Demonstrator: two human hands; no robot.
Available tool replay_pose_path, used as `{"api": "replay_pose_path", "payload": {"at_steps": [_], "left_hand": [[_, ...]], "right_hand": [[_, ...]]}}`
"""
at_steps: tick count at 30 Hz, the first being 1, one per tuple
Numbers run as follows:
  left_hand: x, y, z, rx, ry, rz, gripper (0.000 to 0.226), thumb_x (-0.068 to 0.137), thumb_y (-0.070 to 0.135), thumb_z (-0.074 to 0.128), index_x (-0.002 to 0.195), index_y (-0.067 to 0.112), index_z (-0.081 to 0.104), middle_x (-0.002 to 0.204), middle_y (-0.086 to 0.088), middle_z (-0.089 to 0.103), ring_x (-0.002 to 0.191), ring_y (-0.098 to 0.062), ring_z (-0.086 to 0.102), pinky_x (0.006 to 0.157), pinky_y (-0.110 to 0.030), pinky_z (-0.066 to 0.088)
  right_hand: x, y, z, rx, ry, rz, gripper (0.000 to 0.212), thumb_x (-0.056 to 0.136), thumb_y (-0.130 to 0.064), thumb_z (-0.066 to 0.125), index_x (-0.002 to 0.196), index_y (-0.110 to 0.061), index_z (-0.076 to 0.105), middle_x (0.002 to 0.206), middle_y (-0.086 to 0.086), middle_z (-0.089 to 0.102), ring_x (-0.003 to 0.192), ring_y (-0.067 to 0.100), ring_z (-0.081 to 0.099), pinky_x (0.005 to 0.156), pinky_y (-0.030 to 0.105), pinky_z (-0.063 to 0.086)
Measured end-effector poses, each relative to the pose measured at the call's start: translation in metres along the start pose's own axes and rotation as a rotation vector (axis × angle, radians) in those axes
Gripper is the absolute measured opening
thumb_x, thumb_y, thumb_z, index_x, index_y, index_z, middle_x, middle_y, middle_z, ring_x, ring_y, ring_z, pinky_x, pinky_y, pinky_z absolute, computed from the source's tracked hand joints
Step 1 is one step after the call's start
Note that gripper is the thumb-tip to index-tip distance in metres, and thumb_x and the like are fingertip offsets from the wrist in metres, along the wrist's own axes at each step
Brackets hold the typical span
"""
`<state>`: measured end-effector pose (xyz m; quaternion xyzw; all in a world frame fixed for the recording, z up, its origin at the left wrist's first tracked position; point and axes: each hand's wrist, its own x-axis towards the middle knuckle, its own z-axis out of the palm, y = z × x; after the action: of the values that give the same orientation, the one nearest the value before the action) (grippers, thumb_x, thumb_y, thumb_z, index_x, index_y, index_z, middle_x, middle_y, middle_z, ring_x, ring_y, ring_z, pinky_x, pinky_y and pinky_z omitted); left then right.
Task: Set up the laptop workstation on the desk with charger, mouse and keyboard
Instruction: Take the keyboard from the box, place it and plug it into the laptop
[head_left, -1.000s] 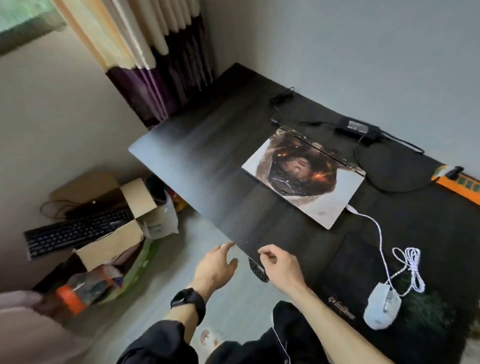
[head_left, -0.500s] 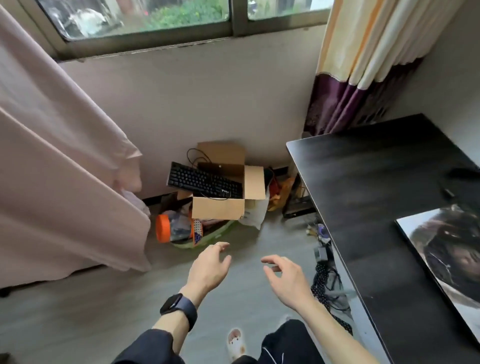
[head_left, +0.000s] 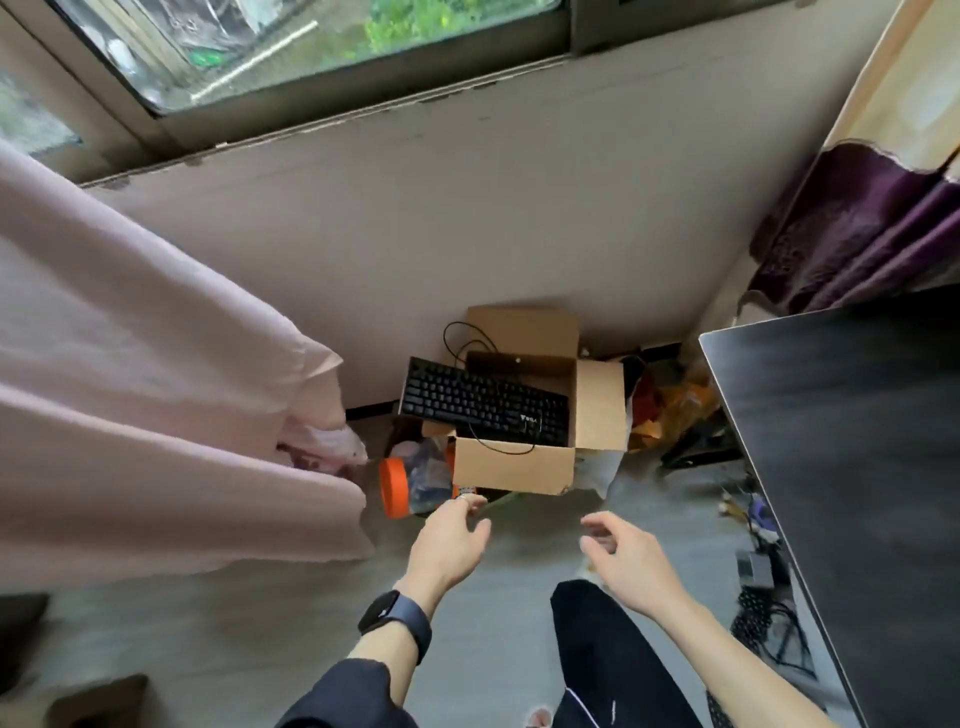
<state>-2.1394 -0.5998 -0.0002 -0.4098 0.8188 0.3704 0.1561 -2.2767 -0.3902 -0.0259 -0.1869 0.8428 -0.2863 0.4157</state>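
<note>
A black keyboard (head_left: 483, 401) lies across the top of an open cardboard box (head_left: 514, 467) on the floor by the wall, its cable looping over the box's front. My left hand (head_left: 449, 540), with a dark watch on the wrist, reaches forward below the box, fingers apart and holding nothing. My right hand (head_left: 626, 558) is held out beside it, also empty with fingers loosely spread. Both hands are short of the box. The dark desk (head_left: 852, 447) fills the right edge; the laptop, mouse and charger are out of view.
A pink curtain (head_left: 156, 415) hangs at the left. An orange-lidded jar (head_left: 410, 483) lies left of the box. Bags and clutter (head_left: 670, 405) sit between box and desk. Cables (head_left: 769, 623) lie on the floor by the desk's edge. A window runs along the top.
My view has swung left, away from the desk top with the laptop and mouse, toward the box on the floor. Box and keyboard are now nearer, and both hands stretch toward them.
</note>
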Motion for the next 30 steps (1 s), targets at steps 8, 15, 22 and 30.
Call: {"api": "replay_pose_path", "payload": {"at_steps": [8, 15, 22, 30], "left_hand": [[0.123, 0.027, -0.073, 0.191, -0.018, -0.068, 0.043, 0.091, 0.031, 0.053, 0.133, 0.022, 0.056, 0.132, -0.001, 0.062, 0.118, -0.020, 0.059, 0.097, -0.030, 0.046], [0.240, 0.012, -0.086, 0.508, -0.026, -0.049, 0.050, 0.089, 0.041, 0.055, 0.136, 0.024, 0.053, 0.137, -0.006, 0.055, 0.130, -0.028, 0.045, 0.104, -0.039, 0.040], [0.372, -0.024, -0.087, 0.818, -0.046, -0.124, 0.068, 0.087, 0.051, 0.056, 0.146, 0.022, 0.036, 0.158, -0.010, 0.025, 0.145, -0.036, 0.018, 0.115, -0.055, 0.020], [0.481, -0.087, -0.092, 0.441, -0.224, -0.262, 0.075, 0.067, 0.060, 0.073, 0.129, 0.020, 0.058, 0.125, -0.003, 0.066, 0.110, -0.028, 0.064, 0.096, -0.041, 0.052]], "right_hand": [[0.127, -0.041, -0.022, 0.031, -0.169, 0.115, 0.034, 0.096, -0.039, 0.054, 0.128, -0.027, 0.058, 0.118, -0.012, 0.066, 0.113, 0.013, 0.061, 0.099, 0.035, 0.049], [0.210, -0.045, 0.004, 0.208, -0.185, 0.319, 0.035, 0.099, -0.038, 0.052, 0.130, -0.022, 0.056, 0.119, -0.007, 0.067, 0.114, 0.017, 0.058, 0.093, 0.030, 0.043], [0.256, -0.051, 0.071, 0.367, -0.132, 0.470, 0.045, 0.099, -0.050, 0.050, 0.134, -0.022, 0.052, 0.128, -0.008, 0.065, 0.118, 0.015, 0.059, 0.095, 0.029, 0.044], [0.392, -0.099, 0.151, 0.588, -0.113, 0.458, 0.058, 0.096, -0.055, 0.054, 0.139, -0.017, 0.048, 0.134, -0.001, 0.062, 0.124, 0.022, 0.057, 0.099, 0.033, 0.045]]}}
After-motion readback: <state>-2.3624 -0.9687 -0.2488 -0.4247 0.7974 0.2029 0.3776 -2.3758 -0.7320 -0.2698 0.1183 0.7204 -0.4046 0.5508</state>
